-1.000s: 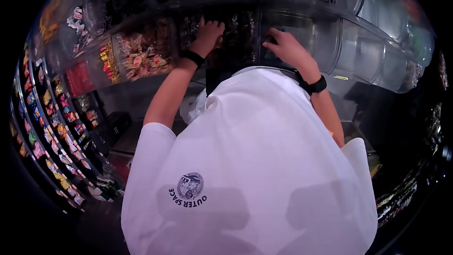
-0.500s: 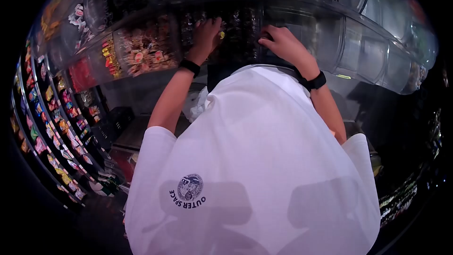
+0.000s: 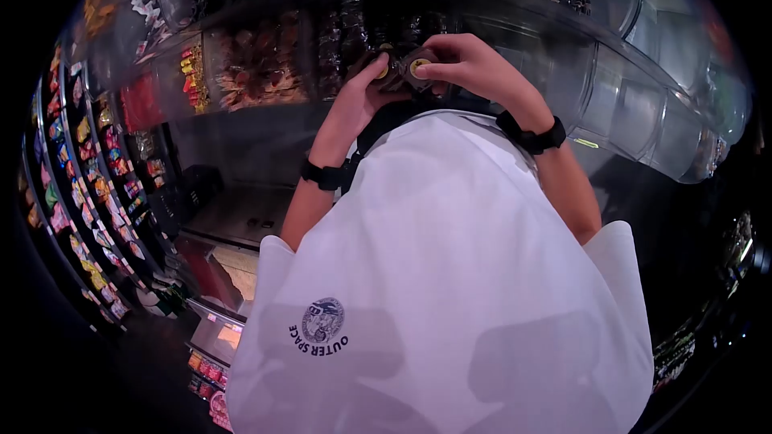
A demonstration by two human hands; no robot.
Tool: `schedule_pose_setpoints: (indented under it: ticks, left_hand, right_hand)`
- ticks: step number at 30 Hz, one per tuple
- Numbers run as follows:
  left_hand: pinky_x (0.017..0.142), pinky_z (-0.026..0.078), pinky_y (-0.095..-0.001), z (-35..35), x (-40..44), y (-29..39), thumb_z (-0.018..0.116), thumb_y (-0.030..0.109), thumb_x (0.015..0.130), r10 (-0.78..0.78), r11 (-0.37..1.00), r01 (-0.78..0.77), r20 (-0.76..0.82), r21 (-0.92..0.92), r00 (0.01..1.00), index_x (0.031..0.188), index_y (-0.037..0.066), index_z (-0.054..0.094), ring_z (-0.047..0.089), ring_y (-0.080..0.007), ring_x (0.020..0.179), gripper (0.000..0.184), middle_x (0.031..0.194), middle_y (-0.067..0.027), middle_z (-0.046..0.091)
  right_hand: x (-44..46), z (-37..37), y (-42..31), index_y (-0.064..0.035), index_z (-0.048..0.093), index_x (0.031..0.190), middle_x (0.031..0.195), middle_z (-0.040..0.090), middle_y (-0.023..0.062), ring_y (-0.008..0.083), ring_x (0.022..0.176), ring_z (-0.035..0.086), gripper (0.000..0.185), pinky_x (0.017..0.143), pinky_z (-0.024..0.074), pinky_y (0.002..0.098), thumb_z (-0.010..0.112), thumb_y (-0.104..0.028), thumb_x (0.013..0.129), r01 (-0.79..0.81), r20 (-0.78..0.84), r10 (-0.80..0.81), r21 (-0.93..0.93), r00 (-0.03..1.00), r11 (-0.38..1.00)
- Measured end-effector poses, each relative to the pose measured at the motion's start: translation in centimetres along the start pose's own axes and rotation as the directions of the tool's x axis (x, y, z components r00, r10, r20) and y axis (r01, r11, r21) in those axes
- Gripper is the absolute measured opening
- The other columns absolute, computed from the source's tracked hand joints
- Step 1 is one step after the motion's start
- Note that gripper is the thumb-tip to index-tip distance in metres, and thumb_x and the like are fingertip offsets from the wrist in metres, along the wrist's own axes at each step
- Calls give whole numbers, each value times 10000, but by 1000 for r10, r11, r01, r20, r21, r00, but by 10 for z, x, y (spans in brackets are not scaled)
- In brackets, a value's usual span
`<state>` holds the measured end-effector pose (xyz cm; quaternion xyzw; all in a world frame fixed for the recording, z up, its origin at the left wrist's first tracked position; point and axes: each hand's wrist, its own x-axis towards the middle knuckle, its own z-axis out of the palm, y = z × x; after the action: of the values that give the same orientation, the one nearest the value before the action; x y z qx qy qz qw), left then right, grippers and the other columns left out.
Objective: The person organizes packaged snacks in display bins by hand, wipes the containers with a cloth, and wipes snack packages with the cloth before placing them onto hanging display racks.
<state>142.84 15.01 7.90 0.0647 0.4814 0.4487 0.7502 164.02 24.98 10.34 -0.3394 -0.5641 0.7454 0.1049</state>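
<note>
My left hand (image 3: 360, 102) and my right hand (image 3: 469, 71) are close together in front of my chest, at the front of a clear-walled shelf bin. The left thumb presses on a dark brown wrapped packet (image 3: 393, 86) with a round yellow label. Against a second dark packet (image 3: 411, 57), also with a yellow round label, my right thumb and fingers are closed. The two packets sit side by side, nearly touching. Behind them lie rows of similar dark glossy packets (image 3: 352, 28) in the bin. Fine print on the labels is too small to read.
Left of my hands, a bin holds brown-orange packets (image 3: 257, 72), beside yellow-red ones (image 3: 193, 76) and a red bin (image 3: 142, 106). Clear plastic bins (image 3: 627, 112) curve off to the right. Racks of colourful snack bags (image 3: 88, 185) stand at far left, above a grey ledge (image 3: 241, 213).
My left hand has come back out of the dark packets towards my chest. The right hand has moved left to meet it, and both now hold labelled packets.
</note>
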Motion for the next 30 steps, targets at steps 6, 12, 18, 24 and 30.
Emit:
schedule_pose_setpoints:
  ticks: [6, 12, 18, 24, 30]
  left_hand:
    - [998, 538, -496, -2, -7, -3, 510, 289, 1042, 73, 992, -69, 35, -102, 997, 1277, 30, 571, 619, -280, 1174, 355, 1250, -146, 614]
    - [900, 602, -416, 8, -14, -13, 434, 373, 1068, 243, 964, -233, -69, 129, 968, 1296, 16, 515, 667, -254, 1094, 431, 1196, -147, 628]
    - [857, 602, -328, 14, -22, -21, 593, 349, 1015, 210, 972, -210, 13, 101, 978, 1311, 15, 460, 687, -217, 1003, 466, 1136, -134, 621]
    - [855, 584, -344, 0, -36, -21, 693, 323, 956, -21, 997, 23, -29, 76, 999, 1307, 32, 474, 680, -217, 971, 506, 1145, -120, 611]
    - [856, 592, -370, -51, -73, -58, 629, 309, 989, 15, 995, -29, -140, -98, 990, 1247, -9, 523, 695, -256, 946, 423, 1121, -181, 648]
  right_hand:
    - [8, 0, -6, 32, 629, 1235, 1019, 699, 107, 144, 831, 700, 358, 777, 597, 272, 665, -212, 976, -19, 171, -13, 185, 985, 983]
    - [10, 22, -5, 30, 593, 1235, 1047, 705, 136, 156, 850, 713, 326, 735, 615, 278, 659, -151, 972, 1, 110, -21, 174, 994, 985]
    - [3, 41, 0, -5, 554, 1125, 719, 684, 90, 126, 605, 656, 265, 564, 522, 258, 661, -197, 978, 72, -60, -92, -284, 994, 956]
    - [8, 43, 12, -6, 571, 1077, 697, 655, 87, 134, 596, 605, 233, 565, 475, 271, 662, -188, 962, 189, -26, -227, -462, 974, 866]
    - [50, 21, 39, -3, 712, 1059, 843, 717, 109, 207, 732, 681, 244, 683, 538, 334, 669, -205, 928, 86, 20, -87, -479, 996, 874]
